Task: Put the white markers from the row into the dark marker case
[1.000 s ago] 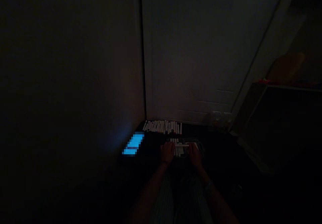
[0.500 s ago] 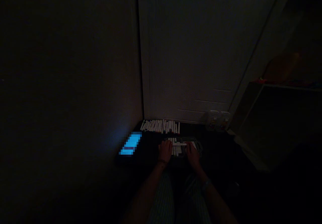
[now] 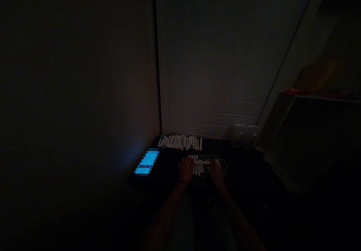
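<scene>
A white marker (image 3: 202, 163) lies crosswise between my hands, held at both ends. My left hand (image 3: 185, 169) is closed on its left end, and my right hand (image 3: 216, 172) pinches its right end. Below the marker sits an open clear case (image 3: 222, 161) with two halves. Several white markers (image 3: 196, 170) lie side by side in its left half. Something pale, partly covered by my right hand, shows in the right half. The light is very dim, so finger detail is hard to see.
A row of several white markers (image 3: 180, 142) lies along the back of the dark table (image 3: 169, 168). At the left a lit, blurred phone screen (image 3: 147, 162) glows blue. Two clear packages (image 3: 244, 135) stand against the wall at the back right, near a box-like cabinet (image 3: 310, 142).
Almost nothing differs. Both hands keep the marker level over the case, and the picture is slightly darker with a tiny shift of view.
</scene>
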`<state>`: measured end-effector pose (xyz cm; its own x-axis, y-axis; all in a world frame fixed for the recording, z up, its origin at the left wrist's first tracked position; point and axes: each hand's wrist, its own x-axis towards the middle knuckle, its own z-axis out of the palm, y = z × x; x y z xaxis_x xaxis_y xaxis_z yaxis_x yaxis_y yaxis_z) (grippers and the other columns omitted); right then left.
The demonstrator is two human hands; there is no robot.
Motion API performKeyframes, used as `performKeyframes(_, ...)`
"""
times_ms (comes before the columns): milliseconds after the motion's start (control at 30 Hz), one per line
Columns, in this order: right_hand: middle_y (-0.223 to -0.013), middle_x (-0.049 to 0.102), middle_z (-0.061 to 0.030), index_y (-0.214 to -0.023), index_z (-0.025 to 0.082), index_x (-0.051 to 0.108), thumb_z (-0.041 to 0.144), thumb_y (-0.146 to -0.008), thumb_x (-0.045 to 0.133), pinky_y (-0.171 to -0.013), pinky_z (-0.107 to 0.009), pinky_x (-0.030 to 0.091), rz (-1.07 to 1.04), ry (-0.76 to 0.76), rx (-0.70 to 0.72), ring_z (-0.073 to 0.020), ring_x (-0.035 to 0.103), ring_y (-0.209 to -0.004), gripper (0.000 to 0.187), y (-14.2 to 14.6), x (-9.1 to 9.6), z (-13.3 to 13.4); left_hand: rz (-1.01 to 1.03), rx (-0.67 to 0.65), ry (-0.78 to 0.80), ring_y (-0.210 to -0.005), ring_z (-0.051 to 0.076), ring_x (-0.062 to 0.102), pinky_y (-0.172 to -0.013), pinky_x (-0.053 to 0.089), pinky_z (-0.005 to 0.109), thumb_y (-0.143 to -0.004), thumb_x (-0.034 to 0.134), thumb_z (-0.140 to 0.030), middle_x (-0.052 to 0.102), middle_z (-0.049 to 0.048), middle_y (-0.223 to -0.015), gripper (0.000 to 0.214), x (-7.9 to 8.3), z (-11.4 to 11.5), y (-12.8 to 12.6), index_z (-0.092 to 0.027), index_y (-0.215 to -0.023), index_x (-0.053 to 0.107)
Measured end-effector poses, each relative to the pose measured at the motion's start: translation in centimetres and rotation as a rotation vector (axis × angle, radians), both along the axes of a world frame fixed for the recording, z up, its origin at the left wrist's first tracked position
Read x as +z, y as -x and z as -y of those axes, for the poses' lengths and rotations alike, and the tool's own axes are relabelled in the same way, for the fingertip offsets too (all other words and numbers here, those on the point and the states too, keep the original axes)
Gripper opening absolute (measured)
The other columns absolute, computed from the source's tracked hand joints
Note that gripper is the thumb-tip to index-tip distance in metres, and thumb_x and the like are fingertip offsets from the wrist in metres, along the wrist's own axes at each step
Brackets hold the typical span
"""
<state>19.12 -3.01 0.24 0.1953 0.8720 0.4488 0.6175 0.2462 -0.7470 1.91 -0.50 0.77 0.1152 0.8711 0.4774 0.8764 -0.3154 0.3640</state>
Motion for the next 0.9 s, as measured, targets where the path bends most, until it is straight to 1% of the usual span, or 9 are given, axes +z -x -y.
performKeyframes(200, -0.089, 0.064, -0.0049, -0.100, 0.021, 0.056, 0.040, -0.091, 0.026, -0.071, -0.025, 0.040, 0.000, 0.025, -0.018, -0.0170, 0.059, -0.079, 0.037, -0.07, 0.03, 0.01, -0.005, -0.009, 0.011, -0.095, 0.018, 0.045, -0.082, 0.032, 0.033, -0.092, 0.030, -0.028, 0.059, 0.0034, -0.101, 0.028, 0.39, 0.08, -0.10, -0.022, -0.099, 0.057)
performKeyframes(367, -0.087, 0.065, -0.0041, -0.098, 0.021, 0.057, 0.041, -0.091, 0.026, -0.069, -0.024, 0.040, 0.013, 0.029, -0.025, -0.0168, 0.060, -0.078, 0.037, -0.01, 0.23, 0.07, -0.006, -0.001, 0.011, -0.095, 0.018, 0.044, -0.081, 0.031, 0.033, -0.093, 0.030, -0.029, 0.059, 0.0029, -0.099, 0.028, 0.49, 0.17, -0.09, -0.023, -0.097, 0.057)
performKeyframes(467, -0.089, 0.065, -0.0047, -0.101, 0.021, 0.057, 0.041, -0.091, 0.026, -0.070, -0.025, 0.040, 0.007, 0.034, -0.040, -0.0170, 0.060, -0.079, 0.038, 0.03, 0.13, 0.00, -0.007, 0.000, 0.012, -0.095, 0.019, 0.044, -0.080, 0.030, 0.033, -0.092, 0.030, -0.029, 0.059, 0.0026, -0.099, 0.027, 0.42, 0.12, -0.07, -0.023, -0.096, 0.057)
performKeyframes(600, -0.094, 0.065, -0.0051, -0.104, 0.021, 0.057, 0.039, -0.090, 0.027, -0.073, -0.025, 0.041, 0.006, 0.007, -0.020, -0.0171, 0.060, -0.083, 0.038, 0.02, -0.03, -0.01, -0.004, -0.002, 0.013, -0.095, 0.019, 0.044, -0.080, 0.031, 0.033, -0.092, 0.031, -0.029, 0.060, 0.0023, -0.099, 0.027, 0.33, 0.08, -0.05, -0.023, -0.096, 0.057)
performKeyframes(733, -0.091, 0.065, -0.0041, -0.109, 0.021, 0.055, 0.038, -0.090, 0.026, -0.071, -0.026, 0.042, 0.012, 0.008, -0.030, -0.0169, 0.060, -0.081, 0.039, 0.04, 0.07, 0.15, -0.001, -0.010, 0.013, -0.097, 0.019, 0.043, -0.081, 0.031, 0.033, -0.093, 0.029, -0.030, 0.059, 0.0020, -0.101, 0.029, 0.37, 0.17, -0.02, -0.023, -0.096, 0.057)
performKeyframes(900, -0.092, 0.065, -0.0036, -0.108, 0.021, 0.057, 0.036, -0.090, 0.028, -0.072, -0.027, 0.043, -0.008, 0.016, -0.024, -0.0169, 0.060, -0.082, 0.037, 0.11, 0.32, 0.23, 0.001, -0.007, 0.015, -0.096, 0.019, 0.044, -0.081, 0.032, 0.033, -0.093, 0.030, -0.030, 0.059, 0.0021, -0.100, 0.028, 0.45, 0.24, 0.01, -0.023, -0.095, 0.057)
